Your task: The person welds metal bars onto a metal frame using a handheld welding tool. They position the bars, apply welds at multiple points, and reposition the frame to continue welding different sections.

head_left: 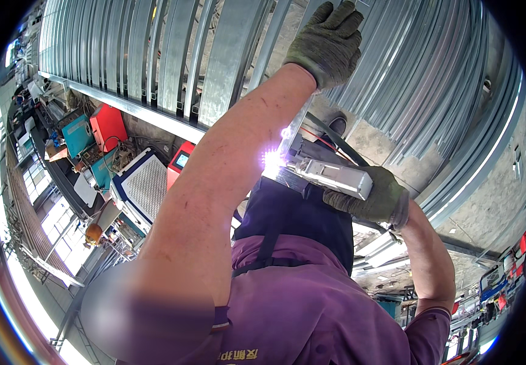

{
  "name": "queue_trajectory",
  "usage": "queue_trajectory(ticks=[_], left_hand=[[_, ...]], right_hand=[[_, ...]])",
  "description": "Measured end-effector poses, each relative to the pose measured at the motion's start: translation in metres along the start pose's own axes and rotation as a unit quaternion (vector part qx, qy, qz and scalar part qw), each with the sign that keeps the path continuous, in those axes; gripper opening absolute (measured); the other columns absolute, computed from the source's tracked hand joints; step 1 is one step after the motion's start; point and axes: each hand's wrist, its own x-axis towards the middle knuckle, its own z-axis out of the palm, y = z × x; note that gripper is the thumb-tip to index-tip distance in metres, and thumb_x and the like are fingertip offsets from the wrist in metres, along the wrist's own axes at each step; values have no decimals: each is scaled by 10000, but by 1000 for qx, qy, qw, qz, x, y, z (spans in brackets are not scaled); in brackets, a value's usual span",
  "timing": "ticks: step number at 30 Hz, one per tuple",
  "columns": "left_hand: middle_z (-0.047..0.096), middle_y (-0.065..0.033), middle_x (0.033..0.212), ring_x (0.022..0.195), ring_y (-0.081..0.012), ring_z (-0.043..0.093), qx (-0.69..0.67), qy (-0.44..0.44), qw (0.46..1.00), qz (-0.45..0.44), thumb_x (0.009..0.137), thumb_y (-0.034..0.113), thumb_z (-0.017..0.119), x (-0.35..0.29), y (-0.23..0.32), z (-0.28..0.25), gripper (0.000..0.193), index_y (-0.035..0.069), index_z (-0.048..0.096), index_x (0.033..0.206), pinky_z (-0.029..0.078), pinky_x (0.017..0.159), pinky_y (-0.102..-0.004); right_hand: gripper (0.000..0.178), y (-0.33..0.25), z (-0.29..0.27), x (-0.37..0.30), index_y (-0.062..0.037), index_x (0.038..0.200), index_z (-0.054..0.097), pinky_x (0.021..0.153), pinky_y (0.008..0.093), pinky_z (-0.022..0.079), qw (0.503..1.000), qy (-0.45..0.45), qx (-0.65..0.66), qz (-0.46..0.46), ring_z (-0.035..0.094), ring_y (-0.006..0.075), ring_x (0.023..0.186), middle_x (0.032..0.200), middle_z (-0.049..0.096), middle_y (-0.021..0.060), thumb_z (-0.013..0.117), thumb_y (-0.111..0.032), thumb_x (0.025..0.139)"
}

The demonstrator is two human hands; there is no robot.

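In a dark, dirty work glove, my right hand (375, 198) is wrapped round a silver handheld welding gun (336, 175). Its nozzle points left, at a glaring white-violet weld spot (273, 161) where metal pieces meet. Glare hides the joint itself. My left arm reaches across to the far side, and my gloved left hand (329, 45) lies over a narrow metal tube (298, 125), fingers bent down along it. The underside of that grip is hidden. The tube runs from beneath this hand toward the glowing spot.
A rack of parallel galvanized tubes (171, 58) spans the far left, with a large stack of metal profiles (424, 67) at the far right. Red machines (108, 126) and a white-topped unit (144, 182) stand left. A dark hose (336, 137) passes near the gun.
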Motion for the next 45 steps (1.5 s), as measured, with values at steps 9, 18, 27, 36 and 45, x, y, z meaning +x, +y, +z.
queue_trajectory(ticks=[9, 18, 27, 36, 45], left_hand=[[548, -67, 1625, 1611, -273, 336, -7, 9, 1000, 7, 1096, 395, 533, 3, 1, 0, 473, 84, 700, 1410, 211, 1367, -514], [554, -70, 1617, 1605, -275, 346, -7, -1, 1000, 0, 1098, 385, 531, 2, 0, -1, 468, 80, 699, 1412, 217, 1367, -506], [554, -70, 1615, 1599, -276, 354, -2, 22, 1000, 9, 1081, 363, 565, 1, 1, -3, 464, 66, 693, 1413, 235, 1360, -507], [548, -69, 1619, 1600, -273, 349, -2, 12, 1000, 10, 1081, 365, 561, 3, 2, -5, 466, 62, 693, 1410, 234, 1361, -504], [543, -70, 1621, 1602, -269, 343, -4, 11, 1000, 11, 1082, 363, 557, 4, 3, -5, 463, 57, 696, 1399, 236, 1360, -500]], right_hand=[[589, -5, 0, -4, -95, 1360, 760, 934, 361, 643, 1000, 17, -16, -5, 807, 228, 1097, 1196, 835, 117, 933, -414, 897], [588, 3, -1, -4, -101, 1383, 738, 950, 351, 650, 1000, 10, -13, -16, 804, 216, 1111, 1216, 831, 111, 924, -388, 904], [578, 10, -1, -7, -117, 1391, 738, 949, 363, 650, 1000, 10, -15, -2, 802, 233, 1134, 1223, 829, 108, 911, -402, 918], [615, 3, -6, -11, -121, 1402, 732, 988, 377, 634, 998, -21, 16, 50, 789, 254, 1151, 1234, 822, 97, 914, -433, 904], [451, 32, 6, -11, -115, 1309, 775, 869, 359, 673, 996, 46, -72, -34, 825, 237, 1049, 1113, 846, 103, 896, -335, 933]])
